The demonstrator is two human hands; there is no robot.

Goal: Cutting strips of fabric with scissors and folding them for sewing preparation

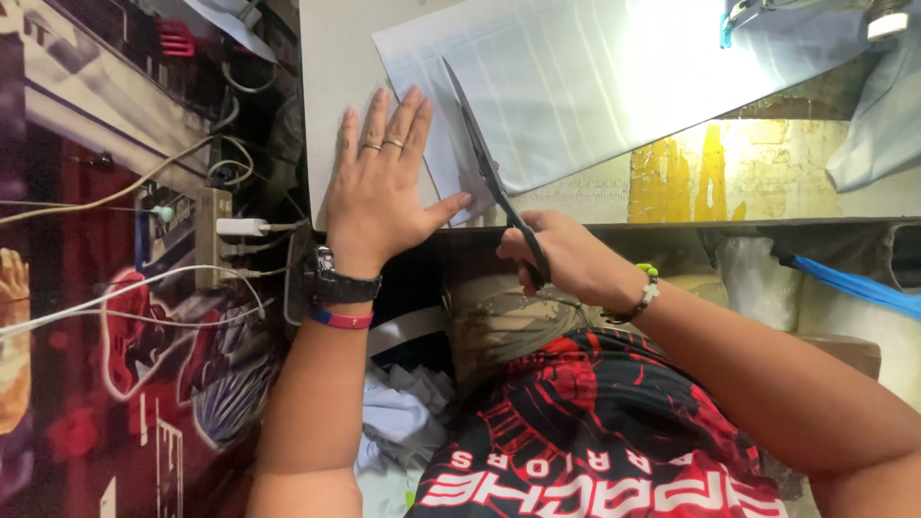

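Observation:
My left hand (382, 187) lies flat, fingers spread, on the near left corner of a pale blue-white sheet of fabric (595, 86) spread on a white table (326, 96). It wears rings, a black watch and a red wristband. My right hand (561, 257) grips the handles of large dark scissors (484, 163). The blades point away from me and lie along the fabric just right of my left thumb. A beaded bracelet sits on my right wrist.
A power strip (213, 235) with a white plug and several cables hangs at the table's left edge. A blue strap (854, 286) runs at the right. Cloth scraps (403, 412) lie below the table, near my red and black shirt.

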